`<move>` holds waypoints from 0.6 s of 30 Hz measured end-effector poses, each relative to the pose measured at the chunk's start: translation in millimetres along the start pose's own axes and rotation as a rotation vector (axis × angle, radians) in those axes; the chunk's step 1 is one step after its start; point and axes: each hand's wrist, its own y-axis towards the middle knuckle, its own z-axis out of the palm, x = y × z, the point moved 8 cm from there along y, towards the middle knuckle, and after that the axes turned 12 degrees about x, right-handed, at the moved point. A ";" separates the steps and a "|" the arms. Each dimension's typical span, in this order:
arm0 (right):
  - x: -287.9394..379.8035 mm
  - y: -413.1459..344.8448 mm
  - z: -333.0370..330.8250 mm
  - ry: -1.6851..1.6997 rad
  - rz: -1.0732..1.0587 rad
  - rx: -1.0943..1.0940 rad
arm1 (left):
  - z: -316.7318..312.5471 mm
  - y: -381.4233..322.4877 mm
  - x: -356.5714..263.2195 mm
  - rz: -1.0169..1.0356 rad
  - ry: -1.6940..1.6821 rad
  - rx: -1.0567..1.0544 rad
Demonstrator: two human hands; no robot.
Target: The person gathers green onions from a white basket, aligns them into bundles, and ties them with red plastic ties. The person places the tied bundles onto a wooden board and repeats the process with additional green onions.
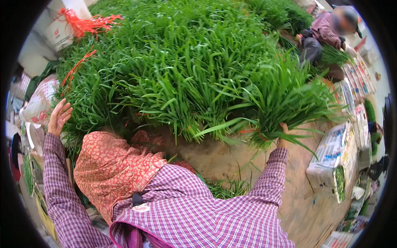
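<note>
My right hand [283,135] grips a bunch of long-bladed greens [277,113], likely Chinese chives, near its cut stem ends. An orange-red tie [255,132] goes round the stems of this bunch. Out to the left, my left hand [59,116] is raised with its fingers apart and nothing in it, beside the edge of the large heap of greens [186,62]. Along the near side of that heap, tied bunches [189,130] stand with their stems towards me. A red floral cloth [114,167] covers my lap on the left.
Loose red plastic ties [83,23] lie on the heap at upper left, near a printed sack [40,102]. On the right, a white plastic crate [327,158] holds greens. A co-worker [325,34] sits at upper right with greens. Cut leaves [228,187] litter the brown floor [304,198].
</note>
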 end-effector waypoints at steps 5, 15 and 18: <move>-21.6 16.0 -34.4 -0.399 0.030 -0.061 | -8.5 -57.8 32.0 -0.019 -0.031 -0.125; 162.6 -50.9 141.8 -0.715 -0.765 -0.163 | -42.7 -131.8 38.2 0.099 -0.305 -0.313; 182.7 -80.5 279.8 -0.716 -0.763 0.251 | -41.7 -139.6 40.9 0.186 -0.312 -0.310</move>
